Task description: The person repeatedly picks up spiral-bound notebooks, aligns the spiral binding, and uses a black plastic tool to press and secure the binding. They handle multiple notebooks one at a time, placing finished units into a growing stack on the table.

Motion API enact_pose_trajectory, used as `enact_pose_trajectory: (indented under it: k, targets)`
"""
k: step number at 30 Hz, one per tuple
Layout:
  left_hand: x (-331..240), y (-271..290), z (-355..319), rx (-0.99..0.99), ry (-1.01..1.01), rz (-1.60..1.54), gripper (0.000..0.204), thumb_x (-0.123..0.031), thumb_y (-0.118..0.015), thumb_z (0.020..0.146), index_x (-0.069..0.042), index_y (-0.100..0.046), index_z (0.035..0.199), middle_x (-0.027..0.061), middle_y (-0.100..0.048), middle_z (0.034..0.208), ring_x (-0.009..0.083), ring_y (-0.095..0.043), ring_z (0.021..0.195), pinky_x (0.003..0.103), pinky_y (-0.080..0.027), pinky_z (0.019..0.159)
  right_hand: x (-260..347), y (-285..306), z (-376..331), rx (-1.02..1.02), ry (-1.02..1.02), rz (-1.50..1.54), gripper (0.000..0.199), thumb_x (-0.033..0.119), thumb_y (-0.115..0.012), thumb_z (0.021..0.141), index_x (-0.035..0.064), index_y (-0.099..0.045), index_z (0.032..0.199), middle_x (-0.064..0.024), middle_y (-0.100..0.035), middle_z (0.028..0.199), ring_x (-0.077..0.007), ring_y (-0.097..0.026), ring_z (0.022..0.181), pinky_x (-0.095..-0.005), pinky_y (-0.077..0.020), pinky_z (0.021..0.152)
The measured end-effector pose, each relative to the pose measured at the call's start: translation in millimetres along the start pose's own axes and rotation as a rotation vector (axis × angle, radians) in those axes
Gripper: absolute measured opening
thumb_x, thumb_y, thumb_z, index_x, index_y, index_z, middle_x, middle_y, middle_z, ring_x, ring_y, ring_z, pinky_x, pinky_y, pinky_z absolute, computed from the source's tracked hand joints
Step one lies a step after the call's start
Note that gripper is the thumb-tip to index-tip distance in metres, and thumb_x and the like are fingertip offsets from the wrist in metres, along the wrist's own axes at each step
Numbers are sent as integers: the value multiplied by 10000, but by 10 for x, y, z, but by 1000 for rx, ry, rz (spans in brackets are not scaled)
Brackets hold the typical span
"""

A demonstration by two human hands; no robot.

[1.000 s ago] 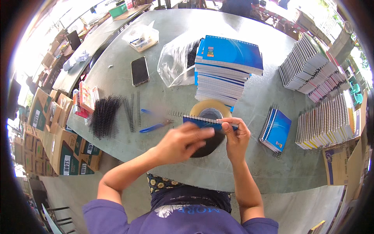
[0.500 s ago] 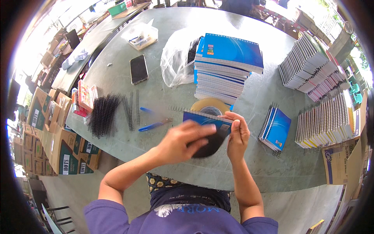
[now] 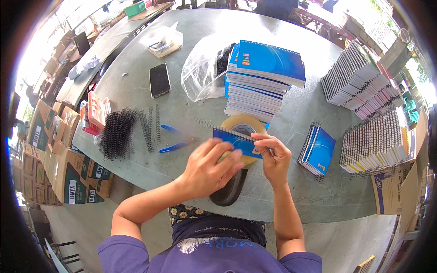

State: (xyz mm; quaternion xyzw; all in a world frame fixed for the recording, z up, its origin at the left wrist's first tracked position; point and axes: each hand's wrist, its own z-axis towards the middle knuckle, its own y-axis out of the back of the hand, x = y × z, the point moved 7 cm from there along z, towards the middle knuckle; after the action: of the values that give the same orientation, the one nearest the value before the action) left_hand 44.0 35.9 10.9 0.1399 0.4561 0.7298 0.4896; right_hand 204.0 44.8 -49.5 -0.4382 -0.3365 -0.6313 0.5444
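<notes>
A small blue spiral notebook (image 3: 246, 144) is tilted up in front of me, its coil edge along the top. My right hand (image 3: 274, 157) is closed on its right end, thumb and fingers pinching near the coil. My left hand (image 3: 210, 163) is over the notebook's left part, fingers bent and apart; their contact with the cover is partly hidden. A loose end of wire coil (image 3: 203, 122) sticks out to the left of the binding. Behind the notebook is a wide roll of clear tape (image 3: 238, 121), and below it a dark, curved object (image 3: 231, 189).
Blue-handled cutters (image 3: 172, 148), their head blurred, and black coils (image 3: 119, 134) lie left. A phone (image 3: 160, 80), plastic tub (image 3: 163, 42) and clear bag (image 3: 200, 79) are farther back. Blue notebook stacks (image 3: 268, 63) stand ahead; bound notebooks (image 3: 317, 152) and tall piles (image 3: 373, 141) are right.
The notebook has tipped so that more of its blue cover shows. My left hand has drawn back toward me, its fingers more bent. The right hand keeps its hold.
</notes>
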Motion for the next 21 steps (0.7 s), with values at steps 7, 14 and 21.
enact_pose_trajectory:
  k: [7, 14, 21]
  targets:
    - [198, -107, 328, 113, 11, 68, 281, -195, -684, 743, -67, -611, 983, 63, -586, 999, 246, -523, 939, 361, -394, 815, 9, 66, -82, 79, -213, -63, 175, -37, -602, 848, -11, -628, 1018, -130, -669, 1015, -149, -615, 959, -265, -497, 798]
    - [125, -205, 360, 87, -33, 13, 266, -239, -663, 783, -87, -547, 967, 61, -564, 930, 255, -517, 891, 376, -390, 790, 100, 23, -111, -68, -95, 133, 156, 8, -621, 858, -12, -635, 1012, -102, -687, 977, -129, -622, 888, -241, -497, 770]
    - [42, -155, 406, -1, -19, -8, 261, -280, -626, 827, -90, -548, 988, 52, -571, 899, 247, -524, 886, 373, -396, 761, -11, 140, -185, -24, 12, -52, 196, -30, -604, 852, -27, -612, 1048, -110, -674, 1025, -150, -630, 934, -257, -498, 826]
